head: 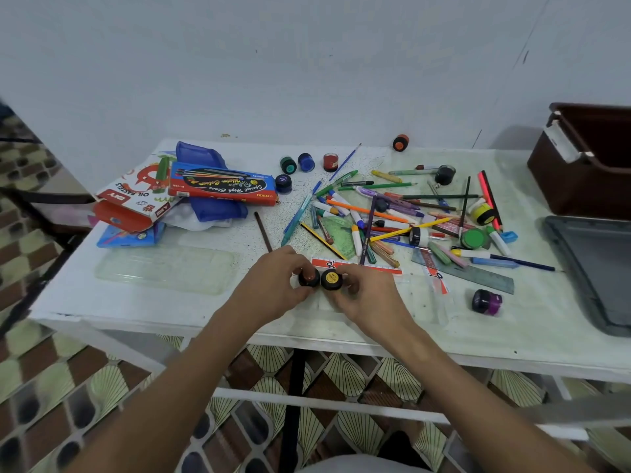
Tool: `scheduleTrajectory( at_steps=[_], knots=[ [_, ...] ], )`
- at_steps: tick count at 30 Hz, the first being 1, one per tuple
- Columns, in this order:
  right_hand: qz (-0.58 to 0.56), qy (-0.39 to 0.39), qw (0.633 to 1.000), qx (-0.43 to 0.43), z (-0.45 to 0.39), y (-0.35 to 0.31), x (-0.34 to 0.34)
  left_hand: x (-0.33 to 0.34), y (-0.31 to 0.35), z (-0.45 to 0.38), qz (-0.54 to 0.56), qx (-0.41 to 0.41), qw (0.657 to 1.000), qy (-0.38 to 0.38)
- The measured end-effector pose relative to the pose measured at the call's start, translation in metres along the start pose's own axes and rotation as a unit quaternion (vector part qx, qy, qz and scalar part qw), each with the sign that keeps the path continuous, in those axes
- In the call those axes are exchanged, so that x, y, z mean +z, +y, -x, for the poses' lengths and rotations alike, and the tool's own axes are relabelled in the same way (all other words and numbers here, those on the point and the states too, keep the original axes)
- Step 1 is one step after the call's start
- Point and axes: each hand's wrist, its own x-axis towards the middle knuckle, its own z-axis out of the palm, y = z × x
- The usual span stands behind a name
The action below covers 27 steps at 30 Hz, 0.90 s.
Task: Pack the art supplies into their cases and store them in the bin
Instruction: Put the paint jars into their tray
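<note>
Two paint pots, lower centre of frame — left hand [273,279] grips the orange-lidded pot [309,277], right hand [363,295] the yellow-lidded pot [331,279], touching just above the surface [205,312] — risk: a loose round pot rolls off.

A white table [102,312] stands against a plain pale wall [307,63]. The floor [51,387] below carries brown and cream fan-patterned tiles under flat, even light.

Brown bin [580,172] cut off at right edge | grey lid [594,271] likewise cropped | paint-pot labels too small to read
</note>
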Motion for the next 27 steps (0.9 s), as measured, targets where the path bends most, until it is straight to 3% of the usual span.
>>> scheduleTrajectory(
  at_steps=[6,12,21,27],
  knots=[
    [-0.03,0.026,0.998,0.037,0.002,0.001,0.007,0.003,-0.002,0.001,-0.002,-0.001,1.0,0.01],
    [0.01,-0.017,0.998,0.057,-0.012,-0.005,-0.014,-0.016,-0.001,-0.008,0.022,-0.005,1.0,-0.003],
    [-0.025,0.038,0.999,-0.01,-0.116,-0.016,-0.059,-0.068,-0.025,-0.091,-0.013,-0.074,0.994,0.078],
    [0.025,-0.023,0.996,-0.079,-0.211,-0.011,-0.05,-0.076,-0.048,-0.146,-0.03,-0.13,0.989,0.07]
  ],
)
